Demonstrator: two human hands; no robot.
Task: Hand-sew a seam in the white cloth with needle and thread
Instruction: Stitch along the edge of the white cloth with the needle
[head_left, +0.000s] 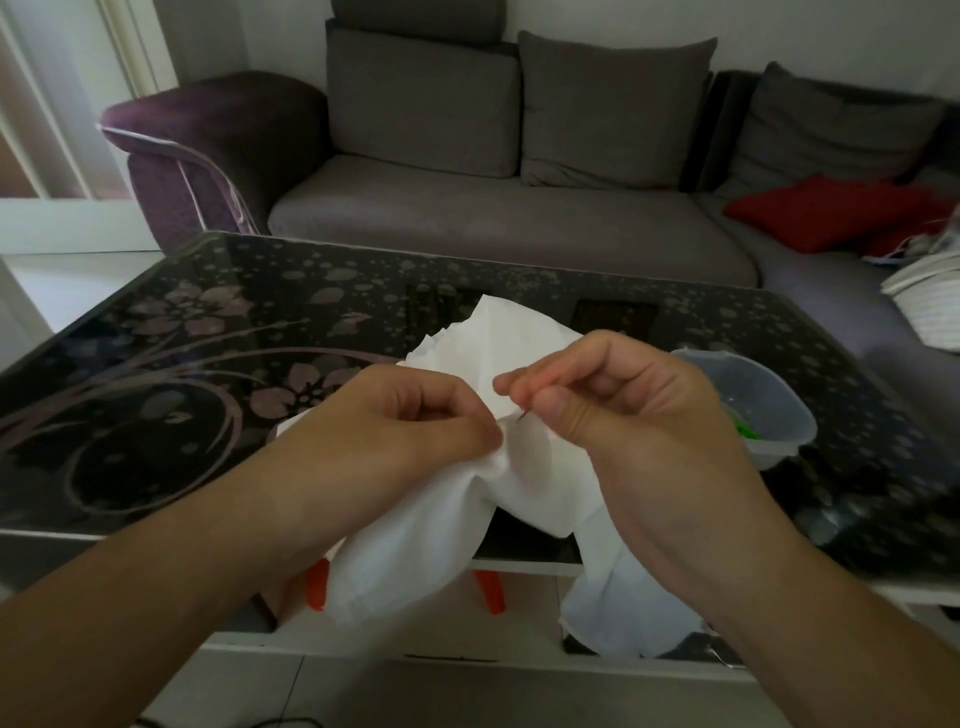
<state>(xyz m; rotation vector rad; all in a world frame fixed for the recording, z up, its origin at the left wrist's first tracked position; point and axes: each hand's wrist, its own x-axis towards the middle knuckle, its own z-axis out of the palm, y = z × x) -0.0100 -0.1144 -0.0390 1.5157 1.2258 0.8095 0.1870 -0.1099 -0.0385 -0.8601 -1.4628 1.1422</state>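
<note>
Left hand (415, 415) curled, knuckles up, fingers pinching a fold of the white cloth (519, 467); right hand (618, 400) just beside it, thumb and forefinger pinching the needle (521, 415), tip at the cloth. Cloth bunched between both hands above the near edge of the glass table (156, 364), its ends hanging below; thread too thin to see; no readable writing.

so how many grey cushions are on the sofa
3: one at the left of the backrest, one in the middle, one at the right behind the red cushion. More may lie out of frame.
</note>
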